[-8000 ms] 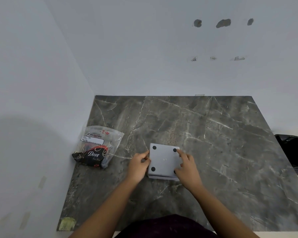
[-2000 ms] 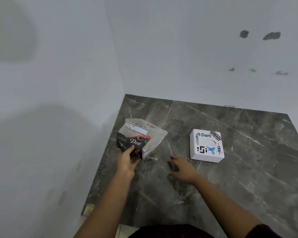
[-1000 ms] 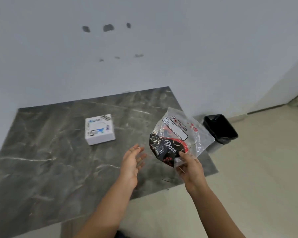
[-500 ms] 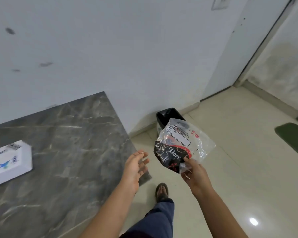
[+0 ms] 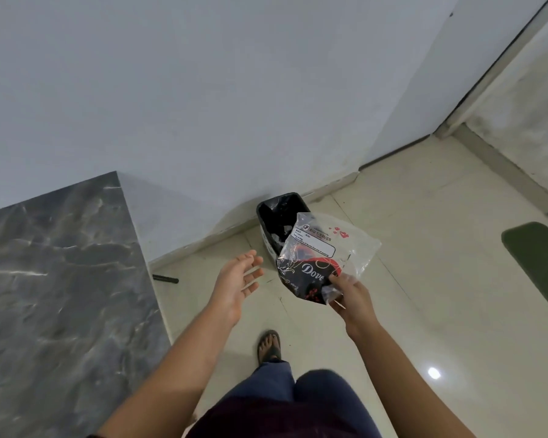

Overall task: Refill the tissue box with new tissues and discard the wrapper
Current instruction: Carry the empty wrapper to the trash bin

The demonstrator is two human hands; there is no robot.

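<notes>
My right hand pinches the lower corner of the clear plastic tissue wrapper, which has a white label and a black and red patch printed "Dove". The wrapper hangs in the air, just in front of and partly covering a black waste bin that stands on the floor against the white wall. My left hand floats to the left of the wrapper, palm up, fingers spread, holding nothing. The tissue box is out of view.
The dark marble table fills the left side, its right edge near my left forearm. A small dark rod lies on the cream tiled floor by the wall. A green mat lies at the right. My sandalled foot is below the hands.
I have turned right, away from the table; the tissue box has left the view. The wrapper, passed from my left to my right hand, now hangs near the bin.
</notes>
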